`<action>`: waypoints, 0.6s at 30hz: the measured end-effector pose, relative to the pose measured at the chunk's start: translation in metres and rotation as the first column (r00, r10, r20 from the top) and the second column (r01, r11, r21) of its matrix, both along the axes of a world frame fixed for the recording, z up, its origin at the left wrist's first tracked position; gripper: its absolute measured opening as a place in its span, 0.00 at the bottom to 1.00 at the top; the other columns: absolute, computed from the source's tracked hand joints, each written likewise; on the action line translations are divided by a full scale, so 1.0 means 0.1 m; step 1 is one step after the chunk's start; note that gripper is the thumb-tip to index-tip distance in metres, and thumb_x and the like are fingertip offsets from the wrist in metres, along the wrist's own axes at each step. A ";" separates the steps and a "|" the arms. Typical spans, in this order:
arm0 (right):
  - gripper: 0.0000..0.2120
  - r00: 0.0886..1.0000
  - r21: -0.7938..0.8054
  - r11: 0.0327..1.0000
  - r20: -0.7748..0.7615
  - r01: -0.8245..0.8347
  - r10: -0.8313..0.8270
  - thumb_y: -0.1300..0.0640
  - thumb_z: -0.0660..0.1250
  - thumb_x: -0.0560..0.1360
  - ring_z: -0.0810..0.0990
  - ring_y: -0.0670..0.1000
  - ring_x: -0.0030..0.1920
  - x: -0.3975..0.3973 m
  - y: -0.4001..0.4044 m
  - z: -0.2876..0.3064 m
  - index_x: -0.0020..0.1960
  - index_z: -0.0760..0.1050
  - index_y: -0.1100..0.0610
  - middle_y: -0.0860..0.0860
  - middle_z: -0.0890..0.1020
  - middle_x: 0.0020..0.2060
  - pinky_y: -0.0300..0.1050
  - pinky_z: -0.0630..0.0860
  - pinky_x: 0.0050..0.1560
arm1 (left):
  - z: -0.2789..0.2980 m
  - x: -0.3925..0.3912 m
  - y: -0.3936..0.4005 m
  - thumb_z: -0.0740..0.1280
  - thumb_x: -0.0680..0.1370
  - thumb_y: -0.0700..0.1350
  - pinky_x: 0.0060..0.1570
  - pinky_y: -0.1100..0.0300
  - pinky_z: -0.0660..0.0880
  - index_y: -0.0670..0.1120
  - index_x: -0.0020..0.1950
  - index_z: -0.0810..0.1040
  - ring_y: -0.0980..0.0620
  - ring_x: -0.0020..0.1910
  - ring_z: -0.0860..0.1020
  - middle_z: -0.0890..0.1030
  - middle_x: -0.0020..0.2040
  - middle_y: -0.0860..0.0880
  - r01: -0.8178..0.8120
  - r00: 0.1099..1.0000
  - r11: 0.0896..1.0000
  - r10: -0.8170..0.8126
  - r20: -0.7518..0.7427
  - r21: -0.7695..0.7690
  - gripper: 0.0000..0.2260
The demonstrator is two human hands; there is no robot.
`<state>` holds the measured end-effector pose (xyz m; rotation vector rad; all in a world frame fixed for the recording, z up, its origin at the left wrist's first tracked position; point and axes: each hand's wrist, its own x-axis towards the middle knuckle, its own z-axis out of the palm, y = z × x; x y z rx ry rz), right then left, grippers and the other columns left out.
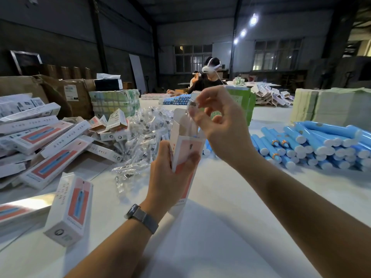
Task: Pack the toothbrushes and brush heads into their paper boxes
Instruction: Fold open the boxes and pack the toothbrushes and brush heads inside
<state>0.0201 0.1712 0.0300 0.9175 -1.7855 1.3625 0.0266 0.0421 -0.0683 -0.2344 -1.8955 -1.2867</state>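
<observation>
My left hand (170, 173) grips an upright paper box (185, 149), white and pink, its top flap open. Right above the opening my right hand (218, 125) pinches a brush head in a clear wrapper (191, 109), whose lower end reaches into the box. A blue toothbrush shows faintly inside the box mouth. A heap of wrapped brush heads (140, 137) lies behind the box to the left. Blue toothbrush handles (313, 145) are stacked on the right of the white table (220, 227).
Packed boxes (50, 145) pile up on the left, one (70, 207) lying near my left forearm. Green cartons (114, 103), brown cardboard boxes (60, 91) and stacks of folded paper (331, 105) stand further back. Two people wearing headsets (210, 75) sit at the far end.
</observation>
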 end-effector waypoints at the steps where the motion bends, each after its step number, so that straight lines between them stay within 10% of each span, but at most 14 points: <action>1: 0.08 0.999 0.016 0.999 -0.024 0.030 -0.029 0.59 0.71 0.76 0.76 0.43 0.39 -0.02 0.00 -0.03 0.49 0.73 0.50 0.40 0.78 0.40 0.33 0.69 0.37 | 0.00 0.00 0.00 0.67 0.68 0.67 0.32 0.46 0.74 0.52 0.44 0.63 0.46 0.34 0.74 0.74 0.37 0.48 -0.002 1.000 1.000 0.002 0.000 0.001 0.22; 5: 0.05 0.946 0.146 0.963 -0.266 0.228 -0.184 0.56 0.72 0.74 0.74 0.49 0.50 -0.09 -0.02 -0.17 0.46 0.78 0.57 0.46 0.75 0.47 0.39 0.70 0.50 | 0.01 0.00 0.00 0.67 0.68 0.66 0.29 0.55 0.73 0.51 0.46 0.64 0.48 0.35 0.75 0.77 0.41 0.54 0.013 1.000 0.999 -0.013 -0.019 -0.030 0.23; 11: 0.17 0.966 0.317 0.926 -0.216 0.205 -0.140 0.48 0.62 0.78 0.70 0.53 0.59 -0.17 0.04 -0.32 0.42 0.83 0.59 0.52 0.72 0.60 0.34 0.64 0.55 | 0.01 -0.02 -0.01 0.68 0.67 0.66 0.33 0.47 0.76 0.53 0.46 0.65 0.49 0.34 0.76 0.78 0.41 0.57 0.019 1.000 1.000 -0.019 -0.009 0.005 0.21; 18: 0.14 0.979 -0.025 0.984 0.093 -0.178 0.180 0.64 0.70 0.72 0.79 0.47 0.45 -0.18 0.06 -0.28 0.53 0.74 0.49 0.43 0.79 0.47 0.49 0.78 0.42 | 0.02 0.00 -0.03 0.68 0.76 0.57 0.39 0.50 0.83 0.59 0.58 0.61 0.48 0.40 0.83 0.82 0.46 0.57 0.279 0.959 0.942 -0.282 -0.013 0.187 0.18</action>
